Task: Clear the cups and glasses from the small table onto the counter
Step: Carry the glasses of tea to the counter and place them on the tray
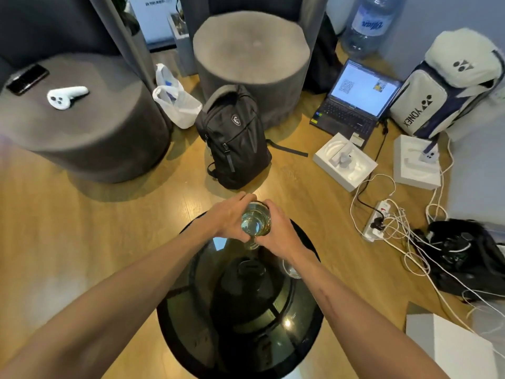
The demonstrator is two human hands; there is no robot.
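Over the far edge of the small table (191, 337), we are holding a glass (255, 221) between both hands, the left hand (229, 218) and right hand (278, 232) each curling around its sides. It is looking part full, so we are judging it heavy, slippery and breakable; gripping low on the walls seems safest. A second glass (291, 270) is standing on the table's right side. Beyond the table, a backpack (235, 138) is resting on the wooden floor (68, 228).
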